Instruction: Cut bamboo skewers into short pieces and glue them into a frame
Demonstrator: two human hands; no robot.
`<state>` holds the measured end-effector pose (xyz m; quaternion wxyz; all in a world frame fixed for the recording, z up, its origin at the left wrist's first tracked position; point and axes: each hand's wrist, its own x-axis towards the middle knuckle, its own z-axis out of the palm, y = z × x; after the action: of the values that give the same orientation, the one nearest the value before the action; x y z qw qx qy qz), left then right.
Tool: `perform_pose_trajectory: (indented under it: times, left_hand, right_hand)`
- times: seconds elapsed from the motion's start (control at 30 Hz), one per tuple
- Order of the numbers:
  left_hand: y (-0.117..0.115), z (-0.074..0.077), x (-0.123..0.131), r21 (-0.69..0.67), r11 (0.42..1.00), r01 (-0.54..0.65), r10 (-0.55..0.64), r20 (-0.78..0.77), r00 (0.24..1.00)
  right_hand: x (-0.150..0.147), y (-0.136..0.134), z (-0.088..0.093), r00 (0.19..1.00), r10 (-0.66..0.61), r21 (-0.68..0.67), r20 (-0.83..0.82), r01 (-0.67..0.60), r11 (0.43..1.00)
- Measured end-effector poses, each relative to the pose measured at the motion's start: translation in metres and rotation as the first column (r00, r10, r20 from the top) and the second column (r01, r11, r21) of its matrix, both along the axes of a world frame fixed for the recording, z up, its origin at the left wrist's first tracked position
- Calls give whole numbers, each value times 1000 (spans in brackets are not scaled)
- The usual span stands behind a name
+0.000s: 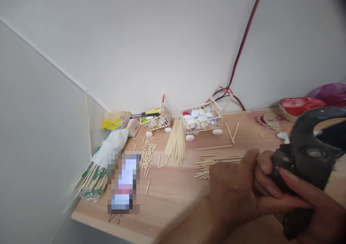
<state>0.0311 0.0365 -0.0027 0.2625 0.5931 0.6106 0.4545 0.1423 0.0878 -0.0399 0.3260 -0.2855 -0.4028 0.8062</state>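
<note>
At the right, near the camera, my right hand (308, 204) is wrapped around a dark metal, pincer-like tool (313, 152) with a curved jaw and a round pivot. My left hand (235, 186) is closed beside it, its fingertips against the tool's left end. Whatever those left fingers pinch is hidden. Just behind the left hand lies a pile of cut wooden sticks (213, 162), partly covered by it. Two small carts built from sticks stand at the wall: a larger cart (201, 121) filled with bottle caps, and a smaller cart (155, 121).
Loose skewers (175, 143) lie fanned between the carts, with short stick offcuts (148, 155) to their left. A blurred-out phone (124, 182) and a skewer packet (101, 164) are at left. A red bowl (300, 107) stands back right; a red-black cable (247, 35) runs down the wall.
</note>
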Motion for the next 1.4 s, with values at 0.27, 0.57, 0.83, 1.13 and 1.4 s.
perform_pose_trajectory:
  times: [0.27,0.57,0.83,1.13,1.4]
  left_hand:
    - [6,-15,6,6,993,-119,118,-206,971]
    - [6,-21,12,199,977,-79,49,152,987]
    - [16,-31,1,236,965,-113,76,164,984]
    - [22,-35,-4,242,953,-183,157,124,980]
    - [14,-22,0,317,931,-183,187,18,982]
  right_hand:
    - [-13,10,24,987,-151,157,-56,158,975]
    - [-14,25,31,959,-170,120,-227,201,972]
    - [-15,28,20,978,-42,369,-203,116,922]
    - [-18,29,9,981,6,506,-194,95,857]
    - [-16,36,7,965,-30,423,-262,142,895]
